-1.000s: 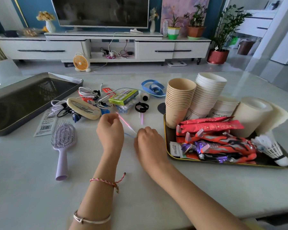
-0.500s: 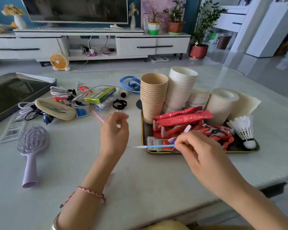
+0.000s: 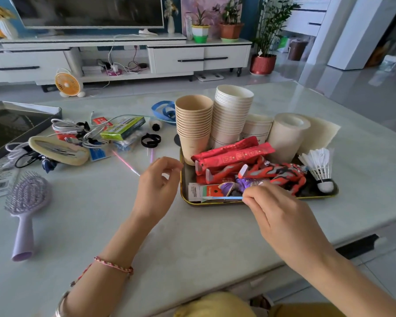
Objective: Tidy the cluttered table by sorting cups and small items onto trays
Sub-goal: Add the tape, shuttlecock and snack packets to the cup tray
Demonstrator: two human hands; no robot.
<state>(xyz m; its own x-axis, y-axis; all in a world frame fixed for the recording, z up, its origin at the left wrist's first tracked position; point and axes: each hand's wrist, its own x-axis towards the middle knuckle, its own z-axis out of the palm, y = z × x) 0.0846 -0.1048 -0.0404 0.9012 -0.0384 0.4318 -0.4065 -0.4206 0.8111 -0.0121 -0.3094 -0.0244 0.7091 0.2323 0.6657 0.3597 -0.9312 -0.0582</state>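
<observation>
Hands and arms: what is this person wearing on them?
No sleeves or gloves on either arm. Behind the left hand, the wrist carries a braided red-and-pink cord bracelet, with a thin silver bangle further up. The right hand and arm wear nothing; no rings show.

Pale table [image 3: 192,236]: full tray [image 3: 185,179] near right edge, empty tray [image 3: 55,110] at left edge, hairbrush [image 3: 24,209] front-left, cable clutter [image 3: 78,133] mid-back.

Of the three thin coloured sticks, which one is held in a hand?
The blue stick, pinched by the right hand; the pink stick and the purple stick lie on the table.
</observation>
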